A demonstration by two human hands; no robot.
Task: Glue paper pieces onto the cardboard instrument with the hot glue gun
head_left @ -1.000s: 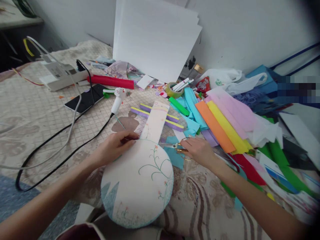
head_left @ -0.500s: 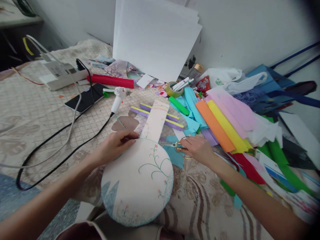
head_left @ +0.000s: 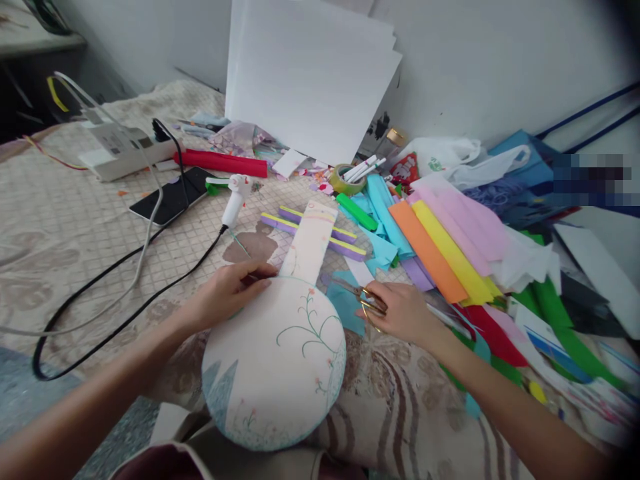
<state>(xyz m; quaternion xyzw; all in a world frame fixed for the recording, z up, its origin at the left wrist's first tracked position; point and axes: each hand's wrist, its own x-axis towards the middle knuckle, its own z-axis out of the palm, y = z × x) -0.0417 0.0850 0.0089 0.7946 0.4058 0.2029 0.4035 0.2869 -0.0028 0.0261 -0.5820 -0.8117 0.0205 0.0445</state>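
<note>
A white vase-shaped paper cut-out [head_left: 280,353] with green vine drawings lies in front of me on the bedcover. My left hand [head_left: 227,293] rests on its upper left edge and pinches a thin green strand. To the right of the cut-out, my right hand [head_left: 400,310] grips small gold-handled scissors [head_left: 363,293], blades pointing left over a teal paper piece [head_left: 343,303].
Colored paper sheets [head_left: 440,247] fan out at the right. A white glue gun [head_left: 235,200] with a black cord, a phone [head_left: 173,197], a power strip [head_left: 125,147], a tape roll [head_left: 346,179] and white boards [head_left: 310,73] lie beyond. Purple-yellow strips [head_left: 345,243] sit behind the cut-out's neck.
My right hand has taken up the scissors and shifted slightly toward me and downward. My left hand and the cut-out have stayed in place.
</note>
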